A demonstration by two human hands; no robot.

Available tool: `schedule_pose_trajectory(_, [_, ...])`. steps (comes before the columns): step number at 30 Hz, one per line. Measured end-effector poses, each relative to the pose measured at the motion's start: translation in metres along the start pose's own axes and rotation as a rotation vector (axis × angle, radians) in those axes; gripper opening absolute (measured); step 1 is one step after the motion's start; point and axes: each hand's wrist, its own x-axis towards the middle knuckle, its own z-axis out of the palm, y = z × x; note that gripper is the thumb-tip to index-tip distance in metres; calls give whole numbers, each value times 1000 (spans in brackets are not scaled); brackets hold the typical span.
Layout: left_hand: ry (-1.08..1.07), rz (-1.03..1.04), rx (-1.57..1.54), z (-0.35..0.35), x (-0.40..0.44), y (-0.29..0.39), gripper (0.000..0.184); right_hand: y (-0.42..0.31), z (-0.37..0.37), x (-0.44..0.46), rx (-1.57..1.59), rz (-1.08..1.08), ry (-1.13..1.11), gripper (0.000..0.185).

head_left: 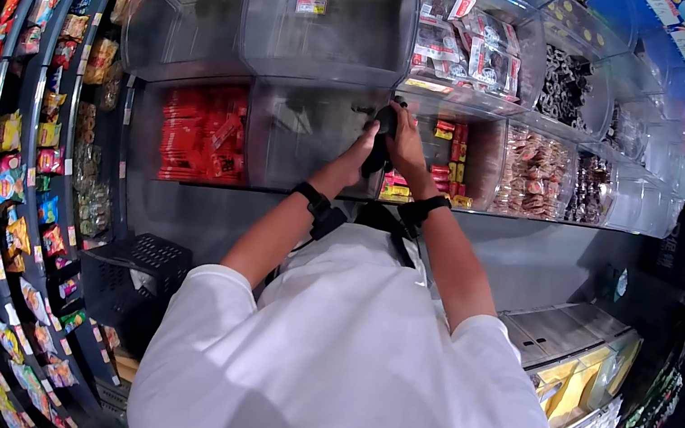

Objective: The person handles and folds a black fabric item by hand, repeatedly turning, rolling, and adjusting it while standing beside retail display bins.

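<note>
Both hands meet over the front row of clear bins, around a dark black object [385, 121] whose exact kind I cannot make out. A narrow part juts from its upper left, and a darker part hangs below between the hands. My left hand [358, 158] closes on it from the left, in front of a see-through bin [302, 129]. From the other side my right hand [409, 145] grips it, its fingers near the top. Just right of that hand, small red and yellow packets [451, 160] lie in a bin. Black bands circle both wrists.
Red packets [203, 131] fill a bin at left; brown wrapped pieces [535, 170] fill one at right. Behind are white-and-grey packets [472, 49] and dark sweets [567, 84]. Snack shelves [32, 132] rise at left. A black basket [132, 273] is low left, a glass-fronted case [578, 357] low right.
</note>
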Motion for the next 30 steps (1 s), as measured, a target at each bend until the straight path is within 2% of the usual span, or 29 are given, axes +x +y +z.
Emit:
schedule_pose_trajectory(3, [-92,-46,-59,-11,-10,0,52,-14,5,17,-190,-37,16,61])
schedule_pose_trajectory(4, [-113,-78,-170,-19,-11,3,33,-23,10,26,-266,-33,2,60])
schedule_pose_trajectory(7, [-130,-4,-253,-51,-17,11,32,-43,41,45,-351,-39,27,60])
schedule_pose_trajectory(8, [-220,-10,-337,-69,-16,13,33,-45,57,49,-396,68,14,63])
schedule_pose_trajectory(9, [-220,-2,-345,-84,-21,15,33,-48,70,59,-444,162,9,66])
schedule_pose_trajectory(10, [-197,-28,-363,-96,-25,21,32,-52,79,67,-423,168,-24,67])
schedule_pose_trajectory(11, [-174,-59,-377,-109,-30,26,31,-59,95,70,-404,144,19,63])
schedule_pose_trajectory(15, [-151,-7,-328,-164,-60,35,33,-97,147,86,-522,97,-96,57])
schedule_pose_trajectory(17, [-266,-53,-232,-193,-85,40,35,-123,161,88,-399,9,-141,55])
schedule_pose_trajectory(18, [-290,17,-139,-208,-93,41,37,-133,170,91,-400,9,-134,55])
schedule_pose_trajectory(19, [-291,16,-134,-217,-108,41,37,-142,181,91,-330,-94,-224,55])
schedule_pose_trajectory(20, [-182,32,-51,-223,-129,44,36,-150,189,89,-257,-199,-316,54])
schedule_pose_trajectory(21, [-71,51,30,-230,-141,46,35,-165,190,85,-256,-201,-315,54])
schedule_pose_trajectory(23, [22,88,147,-249,-146,40,35,-199,186,75,-317,9,-252,52])
schedule_pose_trajectory(25, [123,178,288,-255,-151,43,32,-196,186,76,-260,13,-262,47])
schedule_pose_trajectory(27, [249,319,512,-249,-141,49,35,-187,177,76,-166,-124,-231,41])
schedule_pose_trajectory(29, [310,392,574,-250,-115,50,38,-185,177,76,-153,-165,-163,35])
schedule_pose_trajectory(30, [506,657,893,-253,-102,48,39,-179,184,75,-89,-193,-141,35])
